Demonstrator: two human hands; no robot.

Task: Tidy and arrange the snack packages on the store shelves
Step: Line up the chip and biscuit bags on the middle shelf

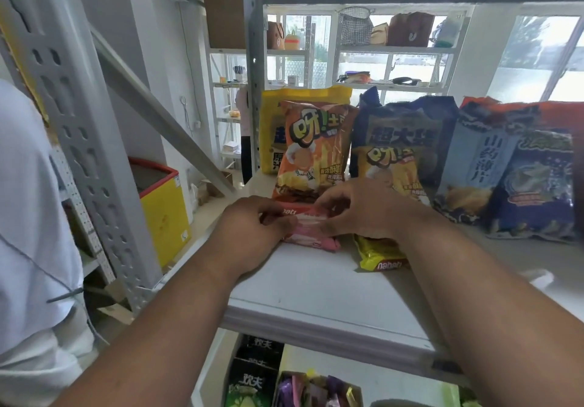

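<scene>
Both your left hand and right hand pinch the pink wafer pack lying on the shelf — keep each grip light, and square it before the orange chip bag.

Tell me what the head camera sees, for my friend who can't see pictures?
Two hands, left hand and right hand, hold a pink snack packet on a white shelf. A yellow packet lies beside it, under the right wrist. Behind stand an orange chip bag and blue bags.
</scene>
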